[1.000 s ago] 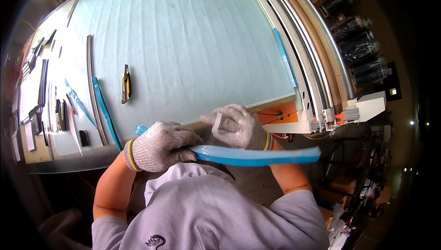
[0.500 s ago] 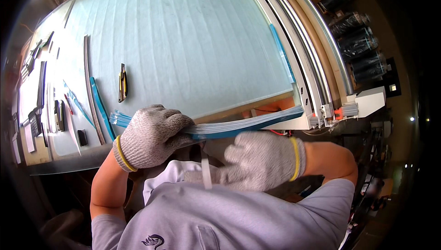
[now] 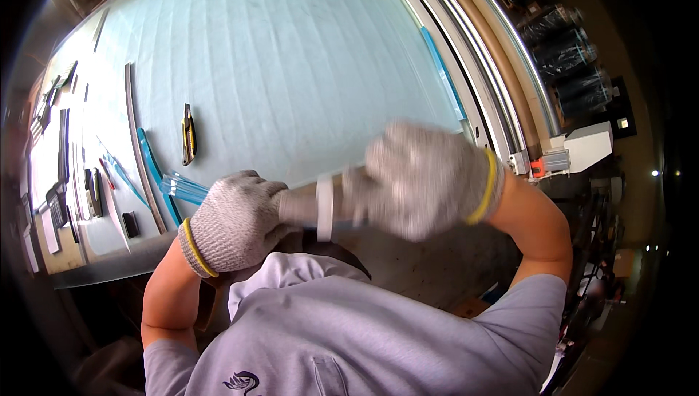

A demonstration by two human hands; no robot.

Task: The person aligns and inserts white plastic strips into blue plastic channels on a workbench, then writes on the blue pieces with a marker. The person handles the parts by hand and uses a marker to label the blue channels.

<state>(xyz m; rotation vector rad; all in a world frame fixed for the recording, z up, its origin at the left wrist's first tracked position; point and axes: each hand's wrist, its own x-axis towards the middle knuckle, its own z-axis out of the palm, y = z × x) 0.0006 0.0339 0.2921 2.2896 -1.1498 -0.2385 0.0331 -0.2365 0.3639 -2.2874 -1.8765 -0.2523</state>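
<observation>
Both of my hands wear grey knit gloves with yellow cuffs. At the near edge of the table, my left hand point(image 3: 244, 215) is closed around a bundle of thin, clear-blue strips point(image 3: 183, 188), whose left ends poke out past the glove. My right hand point(image 3: 433, 181) is up to the right of it, smeared by motion, with a finger stretched toward the left hand. A short white strip point(image 3: 325, 208), which looks like tape, crosses that finger. The rest of the bundle is hidden behind my hands.
A yellow-black utility knife point(image 3: 189, 135) lies on the pale blue table surface point(image 3: 291, 68). Left of it are a blue strip point(image 3: 151, 163), a long dark bar point(image 3: 135, 119) and several small tools. Metal rails point(image 3: 466, 54) with a white end box point(image 3: 588, 150) border the right side.
My right hand has risen from near my chest to the table edge, carrying the white strip up with it. The bundle's long right part has gone out of sight. My left hand keeps its grip.
</observation>
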